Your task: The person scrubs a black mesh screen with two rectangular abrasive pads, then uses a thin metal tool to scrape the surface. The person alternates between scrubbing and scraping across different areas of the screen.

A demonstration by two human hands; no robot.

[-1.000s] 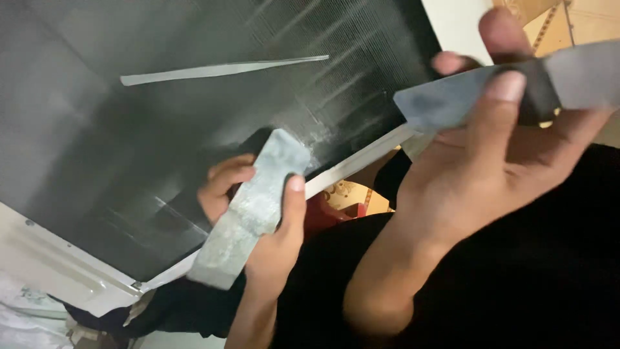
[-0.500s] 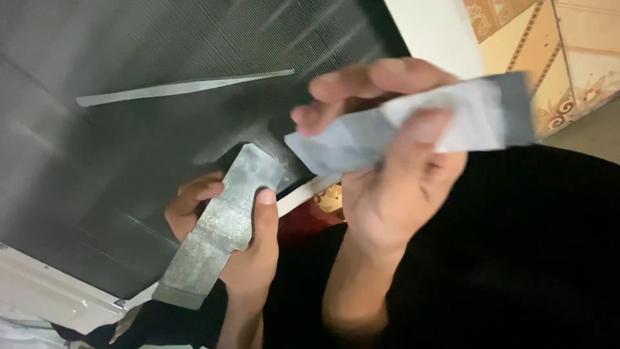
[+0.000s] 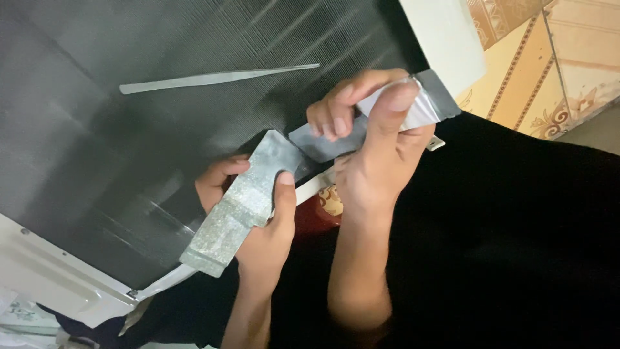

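Closest to the camera, a black garment (image 3: 516,245) fills the lower right, and both forearms rise out of it. The left hand (image 3: 258,213) is curled shut around a strip of silvery foil tape (image 3: 242,200): thumb pressed flat on its speckled, dull face, fingers wrapped behind at its upper part. That strip runs on a slant, its lower end hanging free just off the white bottom edge of the finned panel, its upper end reaching toward the other hand.

Just beyond, the right hand (image 3: 374,148) is also clamped shut, thumb on top and fingers folded underneath, pinching a second run of foil tape (image 3: 423,106), smoother and shinier. This piece stretches from the hand's grip up to the right, toward the panel's white corner, and its lower tip sits right beside the top of the left hand's strip; whether the two are one piece I can't tell.

Between the wrists a bit of red and patterned cloth (image 3: 320,210) peeks out.

Behind the hands lies the dark finned coil panel (image 3: 116,161), its fine ridges running diagonally, framed by a white casing (image 3: 445,39). Farther up on the fins, well apart from both hands, a long thin sliver of foil (image 3: 213,77) lies stuck across them. Beyond the casing's right corner, patterned beige floor tiles (image 3: 555,71) show.
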